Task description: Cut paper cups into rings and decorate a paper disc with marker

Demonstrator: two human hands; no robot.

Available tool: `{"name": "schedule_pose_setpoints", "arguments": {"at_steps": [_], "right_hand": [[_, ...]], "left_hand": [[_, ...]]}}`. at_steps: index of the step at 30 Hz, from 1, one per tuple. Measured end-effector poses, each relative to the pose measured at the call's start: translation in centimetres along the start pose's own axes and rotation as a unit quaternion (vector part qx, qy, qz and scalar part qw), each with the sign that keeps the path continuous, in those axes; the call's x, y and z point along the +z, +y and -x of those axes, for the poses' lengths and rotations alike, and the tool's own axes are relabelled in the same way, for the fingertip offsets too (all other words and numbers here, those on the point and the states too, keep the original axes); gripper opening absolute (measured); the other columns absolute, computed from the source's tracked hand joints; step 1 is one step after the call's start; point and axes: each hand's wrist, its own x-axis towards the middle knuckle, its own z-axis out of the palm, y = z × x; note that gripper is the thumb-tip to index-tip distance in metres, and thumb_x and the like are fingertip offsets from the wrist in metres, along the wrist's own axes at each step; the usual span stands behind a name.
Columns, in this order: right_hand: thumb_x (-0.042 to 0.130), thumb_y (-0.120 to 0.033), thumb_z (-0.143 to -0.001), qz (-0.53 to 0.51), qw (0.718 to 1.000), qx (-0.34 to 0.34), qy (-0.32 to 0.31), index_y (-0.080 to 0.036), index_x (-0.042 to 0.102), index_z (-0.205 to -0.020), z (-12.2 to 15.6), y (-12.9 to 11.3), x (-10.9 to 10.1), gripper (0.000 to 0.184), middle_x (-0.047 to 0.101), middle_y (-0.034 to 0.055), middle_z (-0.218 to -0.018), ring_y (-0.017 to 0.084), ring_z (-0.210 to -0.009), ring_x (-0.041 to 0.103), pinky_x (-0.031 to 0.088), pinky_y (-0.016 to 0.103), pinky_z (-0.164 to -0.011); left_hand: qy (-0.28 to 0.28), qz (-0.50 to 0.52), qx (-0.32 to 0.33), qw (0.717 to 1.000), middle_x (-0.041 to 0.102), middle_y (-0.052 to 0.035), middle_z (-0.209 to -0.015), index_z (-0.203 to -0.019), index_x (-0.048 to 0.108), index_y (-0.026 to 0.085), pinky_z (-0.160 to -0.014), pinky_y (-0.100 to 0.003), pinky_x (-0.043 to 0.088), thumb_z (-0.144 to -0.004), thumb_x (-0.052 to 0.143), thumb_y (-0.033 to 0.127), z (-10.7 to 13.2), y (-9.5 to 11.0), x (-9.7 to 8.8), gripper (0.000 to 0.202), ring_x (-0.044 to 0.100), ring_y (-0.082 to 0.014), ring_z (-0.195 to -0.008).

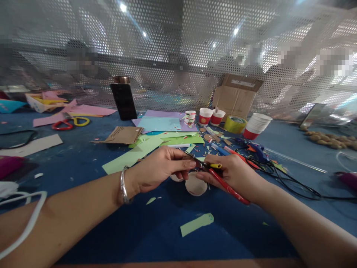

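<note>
Right hand [230,169] gripping red-and-yellow-handled scissors [224,183], blades angled far-left to left hand [163,163]. Left hand pinched closed by the blades, can't tell on what. Round white piece [196,185] between hands, pale green paper strip [196,225] nearer on blue surface [111,234].

Lights [123,6]: white glare spots with hazy streaks, at 11 and 1 o'clock
Perforated screen [178,33]: grey and hazy, bright holes across 12 o'clock; people [83,70] beyond it dim, soft, partly pixelated
Blue table [111,238]: dim, darkest toward 6 o'clock, paler at 3
Bracelet [122,186]: glinting at 8 o'clock
Forearms [80,216]: wide-angle stretch at 4 and 8 o'clock
</note>
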Motion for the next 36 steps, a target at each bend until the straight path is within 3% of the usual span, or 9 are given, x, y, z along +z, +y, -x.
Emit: {"name": "schedule_pose_setpoints", "arguments": {"at_steps": [11,20,24,27,30,36], "right_hand": [[0.058,-0.057,-0.09,0.044,0.999,-0.002,0.021,-0.021,0.051,-0.069,-0.1,0.3,0.2,0.042,0.05,-0.0029,-0.057,0.011,-0.053,0.041,0.03,0.025,-0.053],[0.047,-0.062,-0.093,0.133,0.99,0.049,-0.002,-0.022,0.051,-0.067,-0.4,-0.3,-0.3,0.048,0.056,-0.0001,-0.057,0.014,-0.055,0.047,0.032,0.027,-0.056],[0.044,-0.067,-0.091,0.183,0.977,0.105,-0.022,-0.022,0.054,-0.069,-0.9,0.2,-0.6,0.05,0.061,0.0021,-0.059,0.017,-0.055,0.052,0.03,0.027,-0.052],[0.043,-0.067,-0.091,0.269,0.951,0.14,-0.061,-0.022,0.061,-0.075,-1.3,1.2,-0.9,0.051,0.069,0.0076,-0.067,0.023,-0.064,0.064,0.033,0.029,-0.054],[0.043,-0.062,-0.093,0.317,0.931,0.155,-0.097,-0.021,0.066,-0.089,-1.4,2.2,-1.2,0.047,0.075,0.013,-0.083,0.031,-0.078,0.07,0.037,0.031,-0.057],[0.049,-0.055,-0.092,0.314,0.927,0.171,-0.111,-0.022,0.066,-0.107,-1.1,2.7,-1.9,0.04,0.076,0.0126,-0.099,0.034,-0.09,0.071,0.043,0.034,-0.062]], "left_hand": [[-0.02,0.023,-0.013,0.999,0.061,0.0013,-0.063,-0.075,0.068,0.014,-0.059,-0.02,0.038,-0.083,0.075,0.034,0.0,-0.2,-0.2,0.023,0.054,-0.0072,-0.06],[0.016,0.002,0.024,1.0,0.063,0.001,-0.065,-0.073,0.067,0.015,-0.061,-0.022,0.042,-0.081,0.076,0.036,-0.2,-0.2,-0.1,0.024,0.056,-0.0094,-0.062],[0.037,0.0,0.023,0.999,0.068,-0.0019,-0.075,-0.09,0.074,0.016,-0.065,-0.024,0.044,-0.084,0.072,0.035,-0.3,0.0,-0.1,0.02,0.059,-0.0112,-0.068],[0.066,0.034,0.024,0.997,0.069,-0.0047,-0.083,-0.093,0.076,0.016,-0.067,-0.026,0.044,-0.087,0.068,0.038,-0.4,-0.1,-0.2,0.024,0.062,-0.015,-0.078],[0.088,0.066,0.04,0.993,0.067,-0.004,-0.087,-0.087,0.078,0.017,-0.065,-0.026,0.04,-0.088,0.065,0.037,-0.7,-0.4,-0.5,0.024,0.056,-0.0133,-0.076],[0.108,0.038,0.039,0.993,0.07,-0.0045,-0.091,-0.094,0.08,0.019,-0.067,-0.026,0.038,-0.084,0.071,0.035,-0.8,-0.4,-0.6,0.022,0.051,-0.012,-0.073]]}}
